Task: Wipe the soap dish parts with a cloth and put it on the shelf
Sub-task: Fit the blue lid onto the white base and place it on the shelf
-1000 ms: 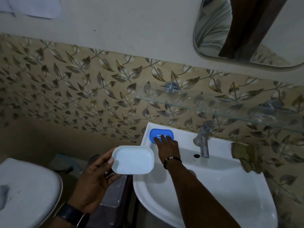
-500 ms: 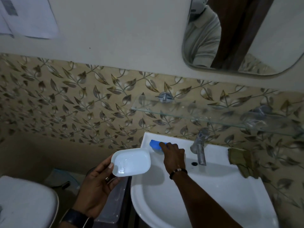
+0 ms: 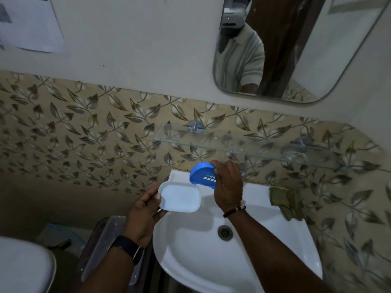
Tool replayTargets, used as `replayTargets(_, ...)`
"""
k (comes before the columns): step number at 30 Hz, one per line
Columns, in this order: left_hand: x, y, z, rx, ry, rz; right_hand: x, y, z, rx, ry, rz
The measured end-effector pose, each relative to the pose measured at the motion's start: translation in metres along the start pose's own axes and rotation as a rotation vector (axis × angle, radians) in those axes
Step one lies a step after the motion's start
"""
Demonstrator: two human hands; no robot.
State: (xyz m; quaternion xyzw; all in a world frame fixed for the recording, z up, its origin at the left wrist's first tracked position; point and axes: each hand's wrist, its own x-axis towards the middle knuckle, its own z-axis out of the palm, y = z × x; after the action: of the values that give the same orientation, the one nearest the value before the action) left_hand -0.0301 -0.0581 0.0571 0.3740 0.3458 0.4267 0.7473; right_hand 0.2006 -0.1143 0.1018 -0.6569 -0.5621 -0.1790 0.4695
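Nearest me, my left hand (image 3: 146, 210) grips the white rectangular plastic soap dish tray (image 3: 179, 196) by its short end, thumb on the rim and fingers curled beneath, and holds it level over the left edge of the white ceramic basin (image 3: 264, 250). Just beyond it, my right hand (image 3: 228, 187) pinches the blue slotted plastic drainer insert (image 3: 201, 174) along one long edge. The insert is tilted steeply, its open side facing the tray and its lower edge just above the tray's far corner. I judge the step is seating the insert in the tray. To do it well I should keep the tray flat, swing the insert down level, line up the rounded corners, then press lightly until it sits flush. The crumpled olive cloth (image 3: 285, 201) lies on the basin's right rim, in neither hand. Farther back, the clear glass wall shelf (image 3: 232, 144) hangs above the basin, where the dish should go.
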Motion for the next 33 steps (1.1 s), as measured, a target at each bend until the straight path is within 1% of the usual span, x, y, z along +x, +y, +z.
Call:
replayTargets(3, 0.000, -0.003, 0.005, -0.020, 0.016, -0.008, 0.004, -0.004, -0.013, -0.025, 0.041, -0.048)
replayTargets(7, -0.001, -0.004, 0.011, -0.047, 0.059, -0.017, 0.009, -0.008, -0.028, -0.084, 0.089, -0.038)
replayTargets(8, 0.000, -0.005, 0.013, -0.053, 0.067, -0.015, 0.010, -0.010, -0.031, -0.085, 0.059, -0.060)
replayTargets(10, 0.000, -0.005, 0.019, -0.048, 0.064, -0.008, 0.011, -0.017, -0.034, -0.093, -0.077, -0.146)
replayTargets(12, 0.000, -0.003, 0.027, -0.035, 0.034, 0.004, 0.008, -0.026, -0.035, -0.103, -0.202, -0.228)
replayTargets(13, -0.002, -0.002, 0.032, -0.019, 0.010, 0.017, 0.007, -0.030, -0.035, -0.104, -0.229, -0.239)
replayTargets(15, -0.005, 0.002, 0.043, 0.018, -0.033, 0.062, 0.004, -0.037, -0.036, -0.097, -0.228, -0.209)
replayTargets(19, -0.011, 0.005, 0.056, 0.061, -0.077, 0.159, 0.001, -0.044, -0.040, -0.098, -0.170, -0.132)
replayTargets(22, -0.016, 0.006, 0.063, 0.049, -0.102, 0.189, 0.000, -0.046, -0.043, -0.055, -0.125, -0.053)
replayTargets(26, -0.022, 0.008, 0.072, 0.071, -0.134, 0.225, -0.004, -0.042, -0.044, -0.070, -0.055, 0.001)
replayTargets(29, -0.024, 0.008, 0.076, 0.065, -0.157, 0.234, -0.005, -0.038, -0.045, -0.019, -0.059, 0.049)
replayTargets(33, -0.026, 0.005, 0.081, -0.008, -0.185, 0.188, -0.009, -0.036, -0.047, -0.066, -0.038, 0.019)
